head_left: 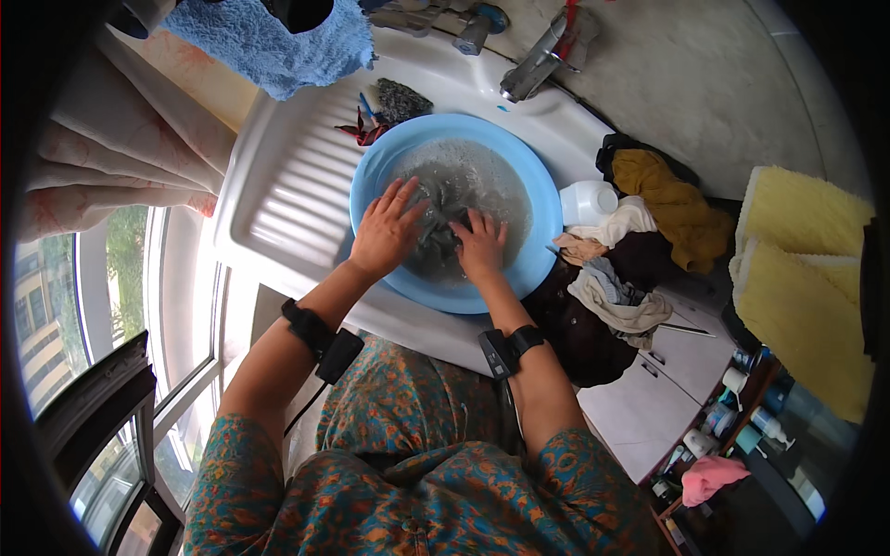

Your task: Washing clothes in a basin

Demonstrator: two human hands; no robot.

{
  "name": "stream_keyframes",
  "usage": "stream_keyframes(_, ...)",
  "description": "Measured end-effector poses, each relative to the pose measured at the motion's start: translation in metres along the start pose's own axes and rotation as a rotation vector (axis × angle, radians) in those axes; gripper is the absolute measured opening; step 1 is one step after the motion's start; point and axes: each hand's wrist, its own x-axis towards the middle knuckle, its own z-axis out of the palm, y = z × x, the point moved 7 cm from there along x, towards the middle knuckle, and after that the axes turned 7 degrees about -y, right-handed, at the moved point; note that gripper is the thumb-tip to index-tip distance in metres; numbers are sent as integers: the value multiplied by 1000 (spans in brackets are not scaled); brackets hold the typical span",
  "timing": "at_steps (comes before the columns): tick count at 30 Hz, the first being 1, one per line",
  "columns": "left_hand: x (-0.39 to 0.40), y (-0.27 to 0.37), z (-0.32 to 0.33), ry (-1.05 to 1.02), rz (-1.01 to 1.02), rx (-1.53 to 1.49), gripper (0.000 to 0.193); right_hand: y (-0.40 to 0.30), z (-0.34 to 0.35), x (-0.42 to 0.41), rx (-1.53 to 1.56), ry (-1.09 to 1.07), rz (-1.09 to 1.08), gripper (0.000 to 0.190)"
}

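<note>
A light blue plastic basin [545, 208] holds cloudy, sudsy water [511, 201]. Dark grey cloth [437, 243] lies in folds in that water, its shape mostly hidden by the murk. My left hand [389, 233] reaches over the basin's left side, palm down, fingers spread at the water and the cloth. On the right of the cloth, my right hand [481, 244] rests with its fingers apart and their tips at the water. Neither hand is visibly closed on the cloth. Both forearms wear black strapped devices.
The basin sits in a white ceramic laundry sink [285, 229] with a ribbed washboard, below a metal faucet [532, 73]. A scrub brush [368, 104] lies behind it. To the right are a white plastic container [588, 203] and piled clothes [622, 299]. A blue towel [278, 42] hangs upper left.
</note>
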Motion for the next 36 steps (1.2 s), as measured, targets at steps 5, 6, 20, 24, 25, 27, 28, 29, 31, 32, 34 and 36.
stream_keyframes(5,36,4,71,-256,-226,-109,60,64,36,-9,621,66,527,42)
stream_keyframes(6,33,-7,96,-337,-304,-140,62,52,44,-11,993,117,563,39)
stream_keyframes(20,26,102,27,-274,-303,-560,34,-6,77,21,2761,-403,250,52)
stream_keyframes(24,32,101,18,-163,-336,-519,31,-13,43,27,2745,-399,189,50)
stream_keyframes(25,34,99,18,-162,-339,-521,31,-15,37,29,2741,-396,182,50)
stream_keyframes(27,39,97,10,-53,-279,-407,29,-18,26,34,2733,-384,184,49)
stream_keyframes(28,43,95,12,-54,-275,-410,29,-17,23,34,2726,-357,206,49)
stream_keyframes(29,47,88,13,-11,-279,-371,28,-18,21,36,2714,-337,233,48)
stream_keyframes(31,58,66,17,55,-328,-348,30,-16,30,32,2598,-217,431,48)
stream_keyframes(32,63,49,14,14,-396,-327,33,-16,37,26,2452,-143,567,47)
stream_keyframes(34,72,19,19,-18,-451,-297,38,-2,42,19,2179,21,671,44)
stream_keyframes(36,64,-14,28,-78,-465,-203,37,-11,4,17,2122,82,580,47)
